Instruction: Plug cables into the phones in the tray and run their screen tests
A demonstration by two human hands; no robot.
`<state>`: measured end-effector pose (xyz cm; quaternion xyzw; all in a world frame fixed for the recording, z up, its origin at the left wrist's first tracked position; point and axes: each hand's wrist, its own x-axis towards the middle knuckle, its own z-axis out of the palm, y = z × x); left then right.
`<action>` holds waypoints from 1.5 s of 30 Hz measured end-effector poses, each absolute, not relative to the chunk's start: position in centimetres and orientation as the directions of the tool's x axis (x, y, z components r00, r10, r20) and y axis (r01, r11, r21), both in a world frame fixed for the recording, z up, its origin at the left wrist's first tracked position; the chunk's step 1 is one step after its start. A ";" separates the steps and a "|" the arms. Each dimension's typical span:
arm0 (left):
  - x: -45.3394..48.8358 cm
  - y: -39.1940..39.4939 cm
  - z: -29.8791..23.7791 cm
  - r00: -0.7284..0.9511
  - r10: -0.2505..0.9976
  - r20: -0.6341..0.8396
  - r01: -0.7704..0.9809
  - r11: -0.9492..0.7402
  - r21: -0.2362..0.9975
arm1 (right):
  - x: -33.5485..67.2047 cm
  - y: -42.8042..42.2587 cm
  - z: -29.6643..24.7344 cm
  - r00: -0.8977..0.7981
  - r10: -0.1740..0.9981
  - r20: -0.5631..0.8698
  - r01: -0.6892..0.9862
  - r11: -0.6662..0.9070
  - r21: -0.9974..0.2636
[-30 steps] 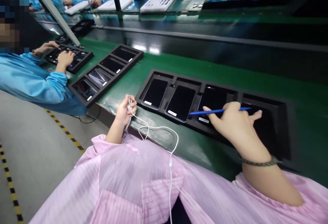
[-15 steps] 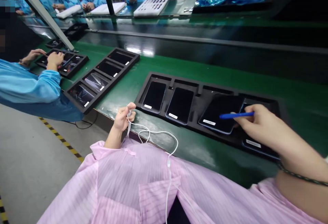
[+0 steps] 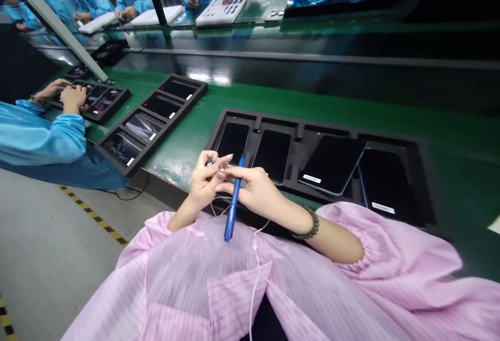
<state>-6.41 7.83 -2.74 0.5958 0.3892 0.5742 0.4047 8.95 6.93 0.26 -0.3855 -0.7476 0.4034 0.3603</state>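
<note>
My left hand (image 3: pixel 205 180) is closed in front of my chest, its fingers bent around the upper end of a white earphone cable (image 3: pixel 254 242); the small end piece is mostly hidden. Against it is my right hand (image 3: pixel 250 187), with fingertips meeting those of the left. A blue pen (image 3: pixel 233 208) is gripped in the right hand, slanting down toward my pink smock. Just beyond both hands lies a black tray (image 3: pixel 292 128) with phone-like screen panels. One panel (image 3: pixel 332 164) sits askew, its right edge over the neighbouring panel (image 3: pixel 385 185).
Another black tray (image 3: pixel 156 143) of panels lies to the left at the bench edge. Farther left, a co-worker's hands (image 3: pixel 72 96) rest over a third tray. Across the dark conveyor strip (image 3: pixel 273 52), people in blue smocks handle white trays (image 3: pixel 224 10).
My right hand has left the askew panel and come left to meet my left hand, bringing the blue pen along. The pen now points downward. My left hand has risen slightly rightward.
</note>
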 end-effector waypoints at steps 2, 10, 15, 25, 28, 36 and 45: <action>-6.7 8.0 -3.3 -0.023 0.971 0.236 -0.092 -0.237 0.967 | 9.3 7.6 -0.1 -0.438 0.866 0.242 0.350 0.413 -0.841; -9.1 7.1 -5.4 0.057 0.989 -0.133 -0.137 0.140 0.981 | 11.3 13.3 -3.4 -0.445 0.823 0.354 0.728 0.562 -0.393; -9.2 6.3 -5.8 0.078 0.985 -0.156 0.105 0.148 0.983 | 11.2 13.7 -5.7 -0.435 0.821 0.370 0.735 0.561 -0.381; -8.2 7.2 -4.5 0.081 0.979 -0.188 0.456 0.131 0.880 | 11.1 13.7 -6.2 -0.458 0.792 0.403 0.740 0.591 -0.321; -8.0 7.4 -4.5 0.058 0.976 -0.211 0.437 0.165 0.884 | 10.9 13.6 -6.3 -0.472 0.788 0.396 0.734 0.600 -0.318; -7.3 7.2 -4.6 0.025 0.978 -0.206 0.471 0.170 0.866 | 10.8 13.4 -5.9 -0.508 0.781 0.364 0.729 0.615 -0.302; -7.8 7.4 -3.4 0.136 0.952 -0.274 0.492 0.175 0.852 | 10.9 13.4 -5.5 -0.516 0.778 0.360 0.726 0.619 -0.298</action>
